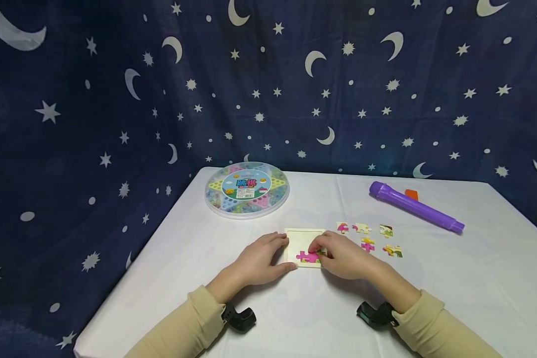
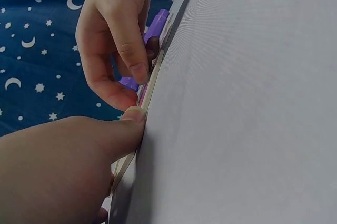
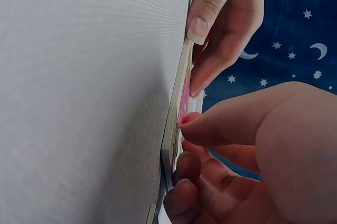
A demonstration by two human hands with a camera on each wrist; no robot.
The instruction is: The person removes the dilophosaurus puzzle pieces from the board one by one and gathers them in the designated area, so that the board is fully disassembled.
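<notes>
A small cream puzzle tray [image 1: 305,229] lies on the white table, with pink and green jigsaw pieces [image 1: 305,256] along its near side. My left hand [image 1: 264,258] holds the tray by its left side, thumb at the near corner and fingers at the far one. Over the tray's near right corner, my right hand [image 1: 342,253] pinches a jigsaw piece [image 1: 320,252], mostly hidden by the fingers. In the right wrist view, the right thumb and index finger meet at the tray's edge [image 3: 169,147], next to a pink piece [image 3: 184,97].
Several loose jigsaw pieces [image 1: 361,228] lie right of the tray. A round Chinese checkers box [image 1: 247,190] sits at the back left. Farther right are a purple toy microphone [image 1: 416,207] and a small orange object [image 1: 411,194]. A starry dark blue cloth [image 1: 286,99] hangs behind the table.
</notes>
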